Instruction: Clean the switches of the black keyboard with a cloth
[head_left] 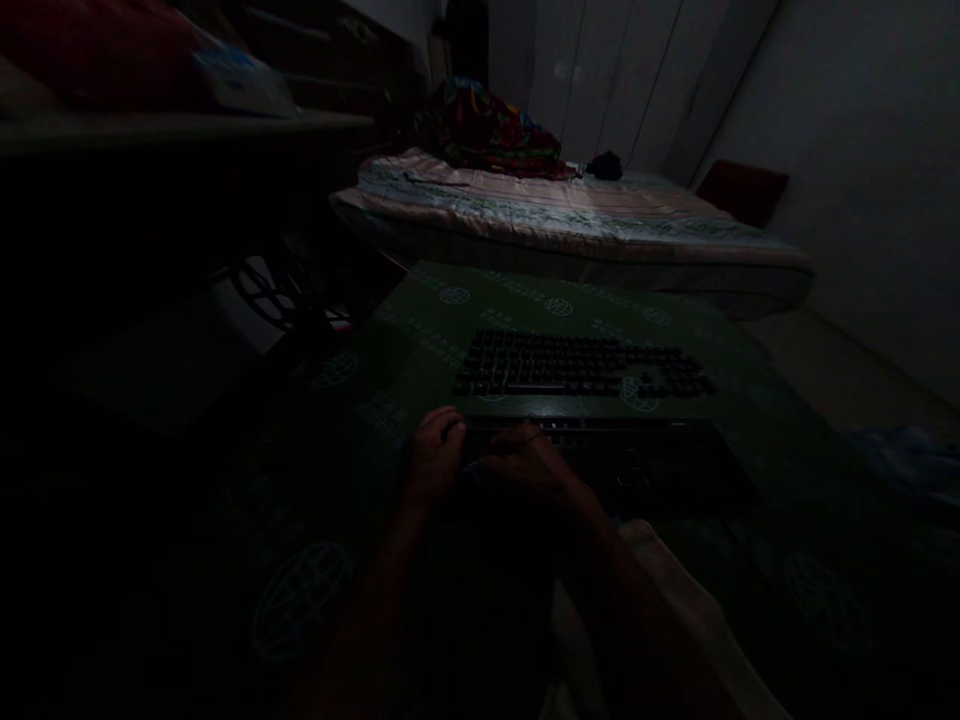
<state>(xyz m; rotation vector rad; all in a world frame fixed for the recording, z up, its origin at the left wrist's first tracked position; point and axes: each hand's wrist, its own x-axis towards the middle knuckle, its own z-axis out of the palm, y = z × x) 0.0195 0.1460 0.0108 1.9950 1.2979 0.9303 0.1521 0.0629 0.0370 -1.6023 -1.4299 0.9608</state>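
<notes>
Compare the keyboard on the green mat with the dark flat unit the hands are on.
The keyboard lies farther off, untouched; the dark unit lies nearer, with the left hand and right hand at its left end. The keyboard's keys show clearly; the dark unit's surface is too dim to read. Both lie flat on the green mat.

Single head-worn view, looking forward and down from above the person's own forearms, close on the left hand [433, 455] and right hand [525, 462], keyboard [581, 365] on the green mat [420, 330] just past them, bed [570, 215] farther off at the top of the frame, very dim light.
</notes>
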